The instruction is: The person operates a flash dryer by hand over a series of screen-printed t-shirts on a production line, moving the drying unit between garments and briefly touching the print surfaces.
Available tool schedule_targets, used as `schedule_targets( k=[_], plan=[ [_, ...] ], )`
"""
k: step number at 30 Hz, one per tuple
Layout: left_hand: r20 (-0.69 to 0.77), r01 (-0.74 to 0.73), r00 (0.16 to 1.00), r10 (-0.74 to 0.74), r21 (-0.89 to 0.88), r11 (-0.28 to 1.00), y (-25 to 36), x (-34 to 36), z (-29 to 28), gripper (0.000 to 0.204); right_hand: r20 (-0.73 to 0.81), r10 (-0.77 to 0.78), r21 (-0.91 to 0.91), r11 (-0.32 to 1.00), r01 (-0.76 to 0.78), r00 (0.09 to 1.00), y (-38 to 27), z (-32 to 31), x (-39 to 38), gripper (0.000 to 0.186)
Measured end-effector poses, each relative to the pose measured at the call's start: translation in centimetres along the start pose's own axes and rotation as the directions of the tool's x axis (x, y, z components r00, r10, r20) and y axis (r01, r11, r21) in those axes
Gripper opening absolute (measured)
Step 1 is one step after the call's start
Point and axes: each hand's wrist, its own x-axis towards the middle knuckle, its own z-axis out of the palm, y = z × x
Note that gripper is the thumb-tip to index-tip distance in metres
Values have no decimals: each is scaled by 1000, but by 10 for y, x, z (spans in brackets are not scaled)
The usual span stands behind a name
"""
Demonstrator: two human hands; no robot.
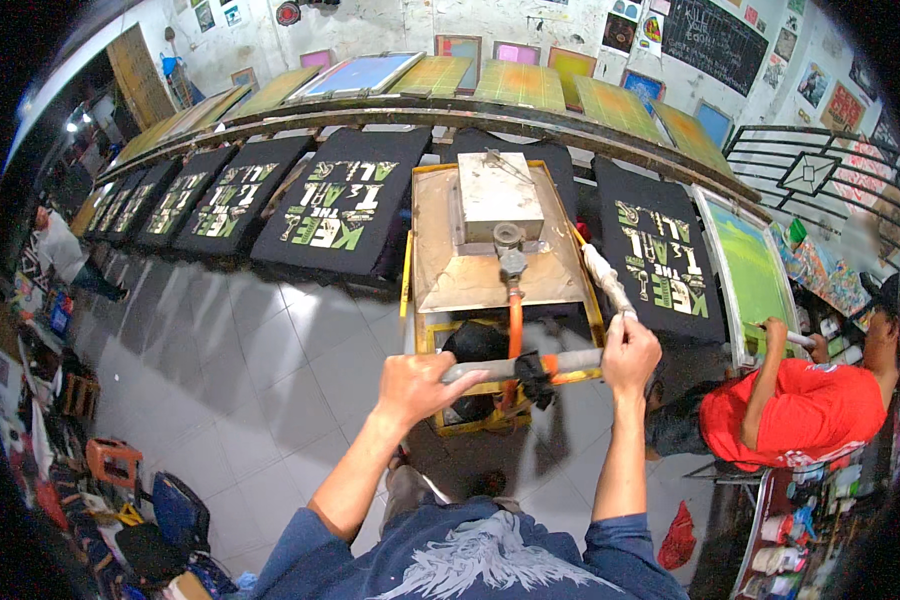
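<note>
A wheeled heater-like frame with a wide, flared metal hood [445, 285] stands in front of me, over the row of black shirts. On top of the hood sits a pale box [500, 195], with an orange hose [515, 325] running down towards me. Across the near side runs a grey handlebar [575, 362] with black tape at its middle. My left hand [413, 388] is closed around the bar's left end, thumb laid along it. My right hand [630, 352] grips its right end, beside a white-wrapped side bar [607, 280]. The shirt beneath the hood is mostly hidden.
Black printed shirts [335, 205] lie on boards to the left, and another [660, 250] to the right. Screen frames [520, 85] line the shelf behind. At right, a person in a red shirt [800, 410] works at a green screen [750, 270]. Clutter, including an orange stool [115, 460], stands lower left.
</note>
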Motion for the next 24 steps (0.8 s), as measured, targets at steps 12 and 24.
schedule_targets(
  k=[12, 24],
  plan=[
    [-21, -157, 988, 156, -143, 977, -154, -30, -78, 48, -107, -73, -100, 993, 63, 992, -168, 17, -108, 36],
    [-49, -172, 985, 166, -165, 971, -220, -12, -74, 46, -195, -53, -219, 976, 9, 979, -213, 58, -112, 34]
  ],
)
